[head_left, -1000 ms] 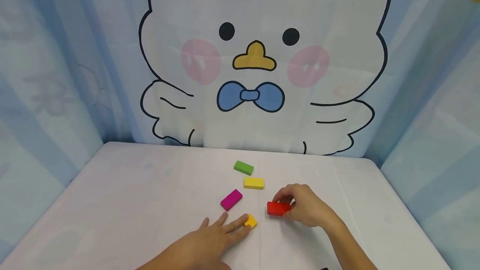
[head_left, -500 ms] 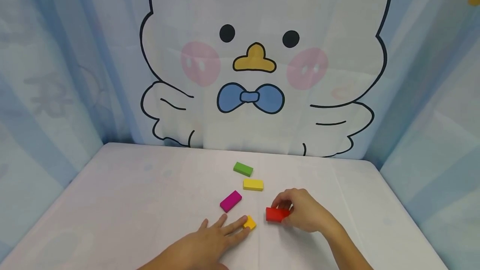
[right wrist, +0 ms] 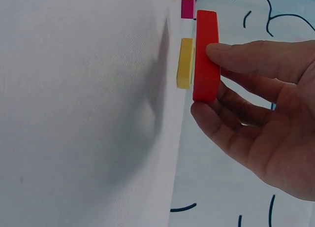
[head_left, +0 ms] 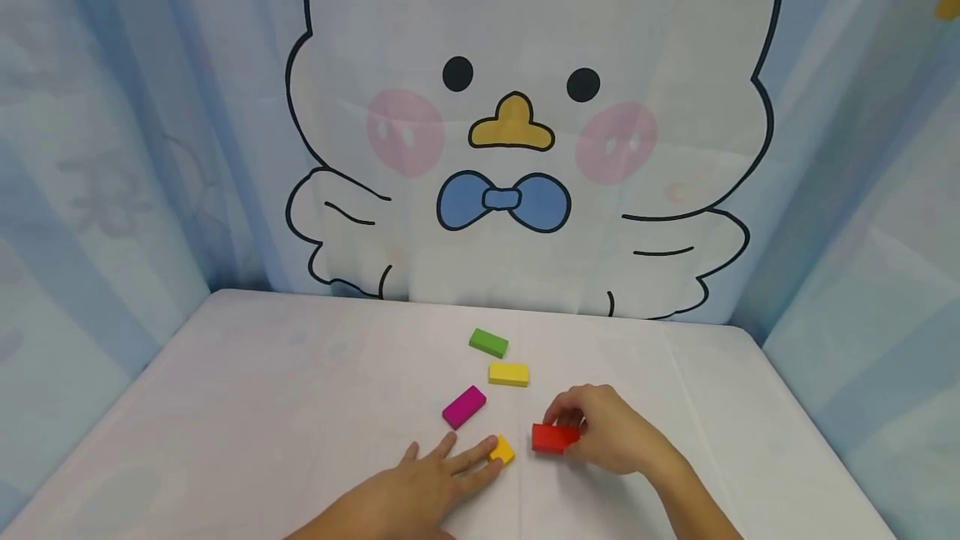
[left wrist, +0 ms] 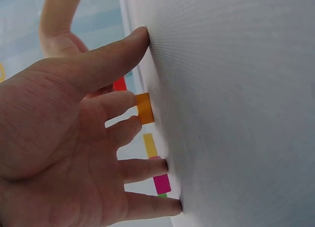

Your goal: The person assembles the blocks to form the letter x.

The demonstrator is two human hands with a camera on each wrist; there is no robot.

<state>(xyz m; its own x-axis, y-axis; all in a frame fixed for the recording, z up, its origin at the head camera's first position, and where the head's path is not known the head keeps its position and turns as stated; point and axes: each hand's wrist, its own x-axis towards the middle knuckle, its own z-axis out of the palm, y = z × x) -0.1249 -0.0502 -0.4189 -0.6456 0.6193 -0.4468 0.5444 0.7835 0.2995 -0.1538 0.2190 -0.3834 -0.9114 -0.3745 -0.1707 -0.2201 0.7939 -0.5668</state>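
Note:
My left hand (head_left: pixel 423 482) rests palm down on the table with fingers spread. Its index and middle fingertips touch a small orange-yellow block (head_left: pixel 504 450), which the left wrist view shows standing upright on the cloth. To the right, my right hand (head_left: pixel 611 432) pinches a red rectangular block (head_left: pixel 551 438) between thumb and fingers. In the right wrist view the red block (right wrist: pixel 206 59) is held above the table, apart from its shadow. A magenta block (head_left: pixel 464 407) lies just beyond my left fingertips. Behind it are a yellow block (head_left: pixel 508 374) and a green block (head_left: pixel 489 342).
A white cloth covers the table (head_left: pixel 262 407). A curtain (head_left: pixel 510 273) printed with a cartoon bird hangs along the far edge. Pale blue curtains (head_left: pixel 862 232) close in both sides.
My right hand has moved the red block slightly toward me, still pinching it. The left hand and the other blocks keep their places; the head view has tilted a little.

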